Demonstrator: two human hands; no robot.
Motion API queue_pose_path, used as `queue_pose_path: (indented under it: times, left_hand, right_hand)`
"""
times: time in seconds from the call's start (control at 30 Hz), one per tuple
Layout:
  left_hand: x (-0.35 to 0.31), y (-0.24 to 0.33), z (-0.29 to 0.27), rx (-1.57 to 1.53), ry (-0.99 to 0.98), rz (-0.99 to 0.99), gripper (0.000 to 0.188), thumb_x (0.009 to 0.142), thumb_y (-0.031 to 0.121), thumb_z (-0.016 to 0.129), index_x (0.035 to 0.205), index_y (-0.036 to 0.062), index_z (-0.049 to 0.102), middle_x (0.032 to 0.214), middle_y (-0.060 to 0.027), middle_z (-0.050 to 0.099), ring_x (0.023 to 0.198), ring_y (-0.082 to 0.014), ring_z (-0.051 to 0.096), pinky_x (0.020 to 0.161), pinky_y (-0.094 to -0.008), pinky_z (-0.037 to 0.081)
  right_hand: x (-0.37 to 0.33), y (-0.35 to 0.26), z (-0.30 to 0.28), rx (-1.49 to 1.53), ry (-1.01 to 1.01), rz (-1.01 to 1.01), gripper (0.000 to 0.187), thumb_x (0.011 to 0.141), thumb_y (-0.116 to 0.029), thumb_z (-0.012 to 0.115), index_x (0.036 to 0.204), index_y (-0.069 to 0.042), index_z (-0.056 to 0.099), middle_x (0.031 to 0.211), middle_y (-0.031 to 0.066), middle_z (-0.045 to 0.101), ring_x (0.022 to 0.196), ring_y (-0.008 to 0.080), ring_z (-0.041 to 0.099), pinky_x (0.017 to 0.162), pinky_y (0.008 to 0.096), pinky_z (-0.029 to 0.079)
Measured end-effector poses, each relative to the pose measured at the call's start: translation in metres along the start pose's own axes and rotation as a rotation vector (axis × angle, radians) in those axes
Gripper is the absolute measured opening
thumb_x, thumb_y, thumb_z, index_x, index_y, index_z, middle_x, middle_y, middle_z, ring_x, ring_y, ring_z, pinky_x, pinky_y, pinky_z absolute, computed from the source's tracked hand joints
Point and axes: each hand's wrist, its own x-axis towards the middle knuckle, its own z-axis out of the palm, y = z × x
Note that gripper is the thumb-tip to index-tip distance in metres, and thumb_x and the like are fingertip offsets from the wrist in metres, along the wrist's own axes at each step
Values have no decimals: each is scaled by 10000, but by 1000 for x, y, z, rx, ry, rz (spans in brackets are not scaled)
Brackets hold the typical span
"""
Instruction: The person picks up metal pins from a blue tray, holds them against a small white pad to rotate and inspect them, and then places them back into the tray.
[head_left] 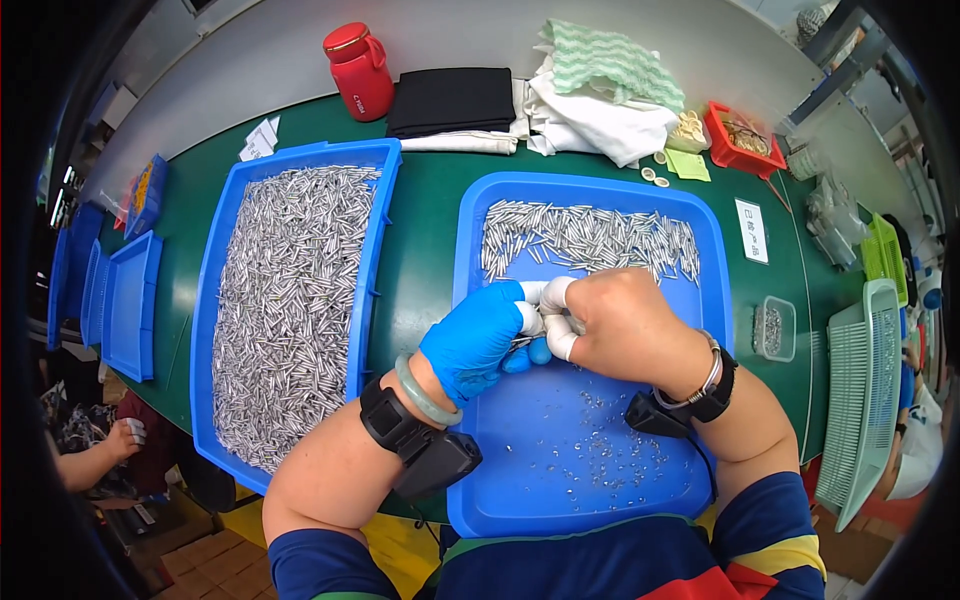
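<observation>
My left hand (475,340), in a blue glove with white covers on some fingertips, is closed over the blue tray (520,420). Thin silvery metal pins (522,341) show between its fingers. My right hand (625,325), bare apart from white fingertip covers, is pinched against the left fingertips; whatever it grips is hidden. Behind both hands, a band of slim pointed metal pins (590,235) lies along the tray's far end. Tiny shiny bits (610,450) are scattered over the tray floor nearer to me.
Left of my arm stands a larger blue tray (375,245) heaped with similar metal pins (290,310). A red flask (358,75), a black folded cloth (450,100) and white cloths (590,115) line the back. On the right are a small clear box (775,330) and a red basket (740,140).
</observation>
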Motion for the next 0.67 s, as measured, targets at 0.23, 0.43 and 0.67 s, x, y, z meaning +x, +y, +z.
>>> queue_pose_path:
  times: [0.23,0.43,0.67]
  left_hand:
    - [-6,6,-5,-180,-155,-10,344,755,65,381,1052,-38,521,873,-97,578,684,-84,533,571,-163,431]
    - [-10,14,15,-57,139,-17,346,877,241,406,1029,-40,538,835,-136,607,521,-79,434,440,-168,328]
    - [-10,15,7,-17,94,16,323,900,275,393,1009,19,557,831,-100,628,502,-62,428,418,-151,317]
  right_hand:
    - [0,9,-10,600,-138,295,64,674,-25,607,712,-70,581,501,-45,453,447,50,400,444,202,340]
    - [-9,16,-38,890,-176,468,42,708,-13,588,709,-49,568,580,-103,442,524,-9,370,478,153,310]
    - [-99,72,-119,370,-118,698,55,734,-48,555,781,-34,581,577,-75,458,509,-7,366,477,156,320]
